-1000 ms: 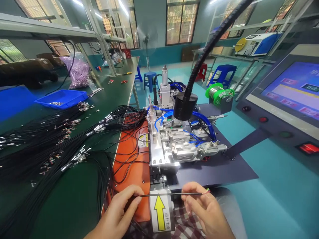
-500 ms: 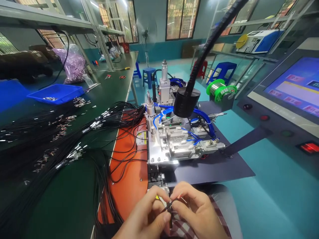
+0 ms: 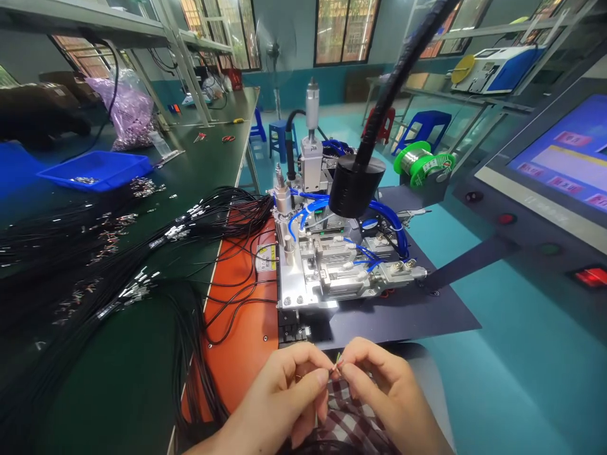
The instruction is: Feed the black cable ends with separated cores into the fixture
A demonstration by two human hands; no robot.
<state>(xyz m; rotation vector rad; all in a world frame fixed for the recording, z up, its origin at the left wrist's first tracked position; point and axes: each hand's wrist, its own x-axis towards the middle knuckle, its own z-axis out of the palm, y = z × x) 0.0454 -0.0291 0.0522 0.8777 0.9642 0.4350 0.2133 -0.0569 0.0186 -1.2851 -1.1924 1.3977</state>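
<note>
At the bottom centre, my left hand (image 3: 296, 385) pinches the end of a thin black cable. Beside it my right hand (image 3: 379, 385) pinches the small coloured wires (image 3: 338, 363) at that cable's end, and the fingertips of both hands nearly meet. Just beyond the hands stands a metal machine (image 3: 332, 265) with blue air tubes, and a black cylindrical lamp head (image 3: 356, 186) hangs over it. Black cables (image 3: 246, 215) with silvery ends run across the orange surface (image 3: 232, 354) on the left.
A blue tray (image 3: 97, 172) and bundles of cable lie on the dark green table (image 3: 203, 161). To the right are a green spool (image 3: 422, 163) and a control panel (image 3: 535, 208) with a screen. Stools and a fan stand farther back.
My fingertips have come closer together and moved slightly up. Coloured wires now show between them, where the black cable showed more before. The whole view has shifted a little.
</note>
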